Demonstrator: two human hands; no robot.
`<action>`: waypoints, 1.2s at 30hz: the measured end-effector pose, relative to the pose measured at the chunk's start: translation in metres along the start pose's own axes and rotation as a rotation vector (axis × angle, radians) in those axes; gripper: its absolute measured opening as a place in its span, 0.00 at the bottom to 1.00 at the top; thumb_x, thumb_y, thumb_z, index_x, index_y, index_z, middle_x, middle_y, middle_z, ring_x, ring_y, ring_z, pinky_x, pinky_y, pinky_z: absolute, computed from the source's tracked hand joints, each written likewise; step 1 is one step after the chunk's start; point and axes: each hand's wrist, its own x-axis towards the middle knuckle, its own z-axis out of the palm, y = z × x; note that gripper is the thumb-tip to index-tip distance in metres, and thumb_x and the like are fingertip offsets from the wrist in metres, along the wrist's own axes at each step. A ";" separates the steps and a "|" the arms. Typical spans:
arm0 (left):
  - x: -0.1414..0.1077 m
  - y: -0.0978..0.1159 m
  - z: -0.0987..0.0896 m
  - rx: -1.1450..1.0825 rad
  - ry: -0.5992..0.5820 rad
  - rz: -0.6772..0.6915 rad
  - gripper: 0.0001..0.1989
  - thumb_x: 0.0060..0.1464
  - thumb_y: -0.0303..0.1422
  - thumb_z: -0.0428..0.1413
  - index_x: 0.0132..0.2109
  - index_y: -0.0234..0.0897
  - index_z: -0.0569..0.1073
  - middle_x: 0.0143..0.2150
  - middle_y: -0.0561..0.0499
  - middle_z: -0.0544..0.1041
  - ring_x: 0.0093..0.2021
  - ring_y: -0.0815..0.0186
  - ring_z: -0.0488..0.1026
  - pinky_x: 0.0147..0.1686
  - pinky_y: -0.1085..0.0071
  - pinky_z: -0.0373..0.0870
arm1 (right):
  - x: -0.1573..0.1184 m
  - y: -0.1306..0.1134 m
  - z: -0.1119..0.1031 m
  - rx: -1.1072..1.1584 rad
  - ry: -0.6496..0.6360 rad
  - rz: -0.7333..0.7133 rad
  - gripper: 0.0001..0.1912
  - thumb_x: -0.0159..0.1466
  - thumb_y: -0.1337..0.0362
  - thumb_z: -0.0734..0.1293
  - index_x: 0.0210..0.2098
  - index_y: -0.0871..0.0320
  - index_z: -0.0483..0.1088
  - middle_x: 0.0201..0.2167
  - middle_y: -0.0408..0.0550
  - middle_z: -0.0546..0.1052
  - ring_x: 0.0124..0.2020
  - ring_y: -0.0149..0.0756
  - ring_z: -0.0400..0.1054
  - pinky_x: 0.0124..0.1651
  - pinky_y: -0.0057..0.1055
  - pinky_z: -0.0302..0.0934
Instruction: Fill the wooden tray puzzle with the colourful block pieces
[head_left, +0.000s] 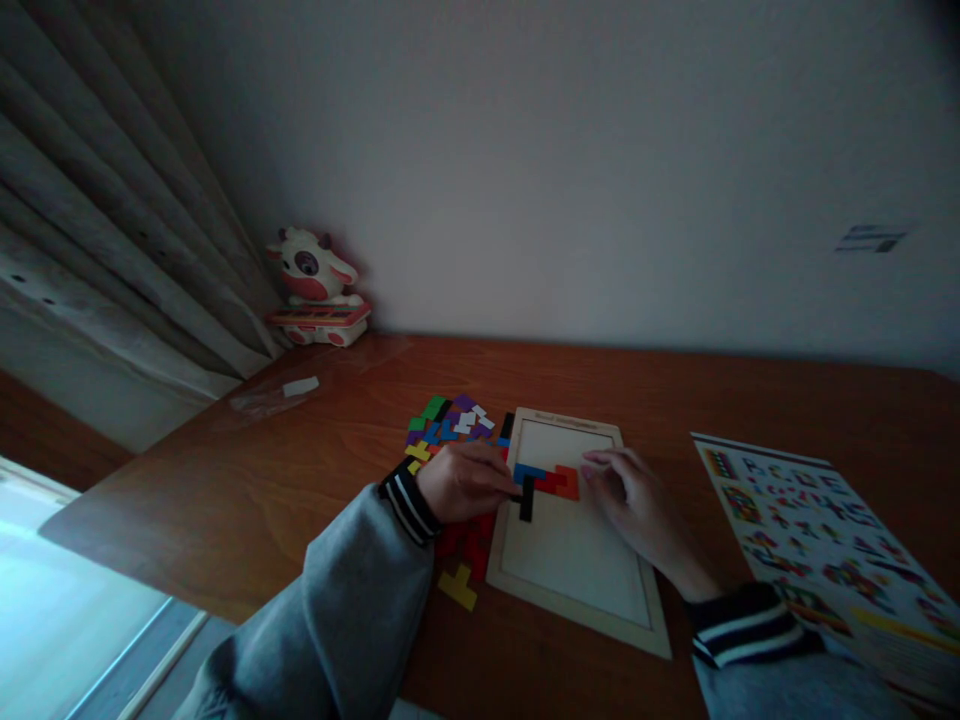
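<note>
A wooden puzzle tray (577, 590) with a pale inside lies on the table. Near its left side my left hand (472, 482) has its fingers pinched on a black puzzle piece (527, 498). Touching that piece or close to it are a blue piece (531, 472), a red piece (551, 484) and an orange piece (568, 483), joined in a row inside the frame. Over the tray's right side, my right hand (634, 500) has its fingers loosely bent and apart, beside the orange piece, with nothing visible in them.
Loose coloured pieces (442, 430) lie left of the tray, partly behind my left hand; a yellow piece (457, 587) is nearest me. A printed pattern sheet (825, 540) lies to the right. A toy cow with a keyboard (319, 290) and a clear plastic bag (274, 396) are at the back left.
</note>
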 end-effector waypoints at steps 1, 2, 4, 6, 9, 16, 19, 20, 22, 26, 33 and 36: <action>0.000 -0.001 0.000 -0.026 -0.033 0.018 0.09 0.59 0.32 0.55 0.41 0.41 0.81 0.40 0.47 0.82 0.42 0.65 0.79 0.46 0.67 0.76 | 0.000 0.000 0.000 0.000 0.001 -0.003 0.16 0.69 0.51 0.60 0.46 0.54 0.71 0.45 0.52 0.74 0.46 0.44 0.70 0.51 0.44 0.64; -0.001 -0.003 0.001 -0.048 -0.057 0.025 0.09 0.59 0.31 0.55 0.40 0.41 0.82 0.40 0.47 0.82 0.42 0.65 0.79 0.45 0.67 0.76 | 0.000 -0.001 0.000 0.002 0.001 -0.004 0.16 0.69 0.51 0.60 0.46 0.54 0.72 0.45 0.52 0.74 0.46 0.44 0.70 0.51 0.44 0.64; -0.003 -0.006 0.003 -0.089 -0.100 0.026 0.10 0.58 0.30 0.55 0.40 0.41 0.82 0.41 0.47 0.83 0.42 0.65 0.79 0.45 0.67 0.76 | 0.000 -0.002 0.000 0.000 0.002 -0.008 0.16 0.69 0.52 0.60 0.45 0.54 0.72 0.45 0.51 0.75 0.45 0.43 0.71 0.50 0.43 0.65; -0.004 -0.009 0.005 -0.113 -0.128 0.028 0.10 0.57 0.28 0.55 0.40 0.41 0.82 0.43 0.46 0.82 0.43 0.64 0.79 0.45 0.67 0.77 | 0.000 -0.003 -0.001 -0.010 0.003 -0.010 0.15 0.69 0.52 0.61 0.45 0.54 0.72 0.44 0.51 0.75 0.45 0.43 0.71 0.49 0.42 0.66; -0.006 -0.011 0.009 -0.124 -0.141 0.070 0.11 0.54 0.26 0.55 0.41 0.40 0.81 0.43 0.46 0.83 0.43 0.63 0.79 0.46 0.66 0.77 | 0.000 -0.003 -0.001 -0.020 0.005 -0.019 0.14 0.68 0.54 0.61 0.44 0.53 0.73 0.44 0.51 0.76 0.45 0.43 0.71 0.48 0.41 0.66; -0.007 -0.008 0.011 0.011 -0.093 0.094 0.16 0.51 0.25 0.55 0.47 0.36 0.80 0.42 0.46 0.83 0.44 0.60 0.79 0.50 0.62 0.75 | 0.000 -0.002 0.000 -0.002 0.014 -0.040 0.13 0.68 0.55 0.62 0.45 0.54 0.73 0.44 0.51 0.75 0.46 0.43 0.71 0.52 0.44 0.65; -0.008 -0.008 0.012 0.094 -0.083 0.063 0.12 0.56 0.32 0.59 0.47 0.36 0.80 0.42 0.47 0.83 0.45 0.59 0.78 0.48 0.63 0.76 | 0.000 -0.003 0.000 -0.004 0.006 -0.037 0.12 0.69 0.55 0.61 0.45 0.53 0.72 0.45 0.51 0.75 0.47 0.43 0.70 0.52 0.44 0.64; -0.008 -0.008 0.013 0.105 -0.087 0.066 0.13 0.57 0.34 0.60 0.47 0.37 0.80 0.42 0.47 0.83 0.44 0.59 0.78 0.48 0.63 0.76 | 0.000 -0.003 0.000 -0.007 0.002 -0.033 0.12 0.69 0.55 0.61 0.45 0.53 0.72 0.45 0.51 0.75 0.47 0.43 0.70 0.51 0.44 0.64; -0.008 -0.009 0.014 0.108 -0.092 0.073 0.13 0.56 0.37 0.62 0.47 0.37 0.80 0.41 0.48 0.83 0.44 0.60 0.77 0.47 0.64 0.76 | 0.000 -0.003 0.000 -0.016 -0.003 -0.022 0.13 0.69 0.55 0.61 0.45 0.53 0.72 0.45 0.51 0.75 0.46 0.44 0.70 0.51 0.44 0.65; -0.008 -0.011 0.015 0.095 -0.105 0.066 0.12 0.57 0.37 0.62 0.46 0.37 0.80 0.39 0.48 0.83 0.42 0.61 0.77 0.45 0.66 0.76 | 0.000 -0.003 0.000 -0.033 -0.005 -0.020 0.13 0.68 0.55 0.61 0.45 0.53 0.72 0.45 0.51 0.75 0.47 0.44 0.70 0.50 0.44 0.65; -0.008 -0.012 0.013 0.120 -0.094 0.079 0.12 0.59 0.36 0.60 0.48 0.37 0.79 0.43 0.47 0.83 0.45 0.60 0.77 0.48 0.63 0.76 | 0.000 -0.004 -0.001 -0.072 -0.020 -0.043 0.13 0.68 0.55 0.62 0.45 0.53 0.72 0.44 0.51 0.75 0.47 0.45 0.70 0.52 0.46 0.63; -0.008 -0.012 0.013 0.146 -0.086 0.068 0.16 0.58 0.40 0.61 0.50 0.37 0.78 0.49 0.45 0.81 0.49 0.59 0.76 0.52 0.60 0.74 | -0.001 -0.004 -0.001 -0.100 -0.032 -0.073 0.13 0.67 0.54 0.63 0.46 0.53 0.72 0.45 0.50 0.75 0.48 0.45 0.70 0.52 0.45 0.63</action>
